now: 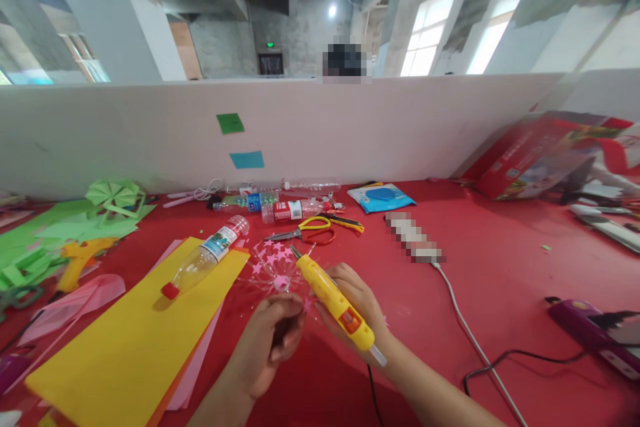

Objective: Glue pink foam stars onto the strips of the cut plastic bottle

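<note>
A yellow hot glue gun (333, 293) is in my right hand (357, 300), its metal nozzle pointing up and to the left and its black cord trailing below. A clear glue stick pokes out of its back end. My left hand (280, 333) is closed, thumb and fingers pinched together close to the gun; what they grip is too small to make out. A pink star (307, 305) shows right by those fingertips. Just beyond lies a clear plastic piece cut into spreading strips (281, 282), with several pink stars on it.
Yellow paper (120, 340) with a clear bottle (205, 257) on it lies left. Scissors (300, 232), a cutter knife (345, 222), several bottles and a wipes pack (381, 198) stand behind. At right are a white cable (463, 323) and a purple power strip (595, 330).
</note>
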Available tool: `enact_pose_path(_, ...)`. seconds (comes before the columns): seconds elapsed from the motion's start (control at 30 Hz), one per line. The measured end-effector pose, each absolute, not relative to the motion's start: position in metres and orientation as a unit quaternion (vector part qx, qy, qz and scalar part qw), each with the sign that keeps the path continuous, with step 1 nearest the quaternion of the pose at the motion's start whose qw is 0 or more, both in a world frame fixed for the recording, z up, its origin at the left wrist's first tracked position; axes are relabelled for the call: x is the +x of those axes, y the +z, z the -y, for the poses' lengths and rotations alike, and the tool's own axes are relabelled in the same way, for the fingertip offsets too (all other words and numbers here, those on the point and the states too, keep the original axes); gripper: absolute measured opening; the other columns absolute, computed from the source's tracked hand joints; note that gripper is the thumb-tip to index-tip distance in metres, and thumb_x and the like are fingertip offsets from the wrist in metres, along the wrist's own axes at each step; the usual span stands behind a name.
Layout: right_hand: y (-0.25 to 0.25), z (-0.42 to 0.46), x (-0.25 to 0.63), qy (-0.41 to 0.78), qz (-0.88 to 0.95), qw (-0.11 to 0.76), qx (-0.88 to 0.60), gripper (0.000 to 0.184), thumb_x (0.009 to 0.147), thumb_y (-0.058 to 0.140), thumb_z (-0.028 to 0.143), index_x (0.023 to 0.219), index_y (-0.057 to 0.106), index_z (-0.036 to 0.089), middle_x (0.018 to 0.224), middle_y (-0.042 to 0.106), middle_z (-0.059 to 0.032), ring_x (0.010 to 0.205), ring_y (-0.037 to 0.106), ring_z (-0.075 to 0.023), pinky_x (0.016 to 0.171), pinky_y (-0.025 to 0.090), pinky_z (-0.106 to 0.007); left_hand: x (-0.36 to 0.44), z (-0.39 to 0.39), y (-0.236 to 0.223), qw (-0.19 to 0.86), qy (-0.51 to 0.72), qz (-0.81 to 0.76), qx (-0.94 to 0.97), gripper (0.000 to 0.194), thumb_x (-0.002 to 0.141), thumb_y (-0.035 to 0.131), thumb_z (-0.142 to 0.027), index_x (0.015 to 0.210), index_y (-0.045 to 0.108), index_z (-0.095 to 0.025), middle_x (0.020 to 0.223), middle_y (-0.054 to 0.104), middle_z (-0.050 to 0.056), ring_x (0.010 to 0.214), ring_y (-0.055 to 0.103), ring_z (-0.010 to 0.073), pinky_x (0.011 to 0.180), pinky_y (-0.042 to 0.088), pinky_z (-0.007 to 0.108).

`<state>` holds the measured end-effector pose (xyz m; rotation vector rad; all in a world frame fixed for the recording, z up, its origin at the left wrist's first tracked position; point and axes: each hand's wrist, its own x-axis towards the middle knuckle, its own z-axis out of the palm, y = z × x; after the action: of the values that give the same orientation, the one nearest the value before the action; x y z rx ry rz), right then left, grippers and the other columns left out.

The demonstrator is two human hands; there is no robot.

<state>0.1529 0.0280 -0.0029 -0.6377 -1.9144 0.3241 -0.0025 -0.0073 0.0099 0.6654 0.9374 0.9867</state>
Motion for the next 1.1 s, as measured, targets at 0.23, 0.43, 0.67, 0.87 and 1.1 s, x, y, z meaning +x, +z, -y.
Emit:
enact_pose_path(0.23,0.001,-0.029,0.15,0.147,0.81,0.518,-0.23,0.012,0.084,0.054,0.023,0.072,0.054,0.022,0.069,0.062,-0.0021,0.064,0.057,-0.0158,0.059,0.046,-0.028,-0.005,0.005,0.009,0.788,0.392,-0.386,0.276,0.018,0.066,0.056,-0.026,0.053,0.049,-0.015,0.037,0.032,-0.009,0.03,0.014,0.0001,0.034,0.006,0.017)
enact_pose_path(0.43,-0.001,-0.028,0.153,0.161,0.764,0.542,-0.311,0.012,0.082,0.053,0.019,0.071,0.05,0.022,0.068,0.056,-0.0002,0.062,0.055,-0.015,0.058,0.045,-0.027,-0.006,0.009,0.01,0.488,0.482,-0.548,0.478,0.021,0.077,0.054,-0.036,0.069,0.06,-0.017,0.05,0.047,-0.003,0.041,0.037,0.0078,0.04,0.029,0.02)
enact_pose_path(0.67,-0.003,-0.032,0.154,0.206,0.701,0.551,-0.404,0.01,0.083,0.052,0.023,0.073,0.049,0.023,0.07,0.053,-0.0004,0.064,0.053,-0.0166,0.059,0.043,-0.029,-0.009,-0.003,0.013,-0.191,0.354,-0.578,0.71,0.016,0.08,0.058,-0.024,0.09,0.067,-0.016,0.111,0.059,0.017,0.106,0.051,0.0332,0.092,0.038,0.051)
enact_pose_path(0.87,-0.005,-0.034,0.151,0.233,0.701,0.548,-0.393,0.011,0.083,0.052,0.023,0.072,0.049,0.022,0.07,0.053,0.0005,0.065,0.053,-0.0157,0.061,0.042,-0.028,0.003,-0.014,0.006,-0.218,0.308,-0.603,0.703,0.012,0.078,0.061,-0.026,0.081,0.067,-0.015,0.112,0.059,0.018,0.104,0.051,0.035,0.089,0.04,0.052)
enact_pose_path(1.1,-0.01,-0.038,0.147,0.209,0.723,0.53,-0.391,0.014,0.081,0.053,0.022,0.069,0.048,0.021,0.067,0.051,0.0002,0.063,0.05,-0.0161,0.059,0.04,-0.027,0.001,-0.015,-0.005,-0.2,0.365,-0.579,0.701,0.008,0.08,0.058,-0.016,0.081,0.066,-0.017,0.106,0.061,0.014,0.101,0.052,0.031,0.089,0.04,0.048)
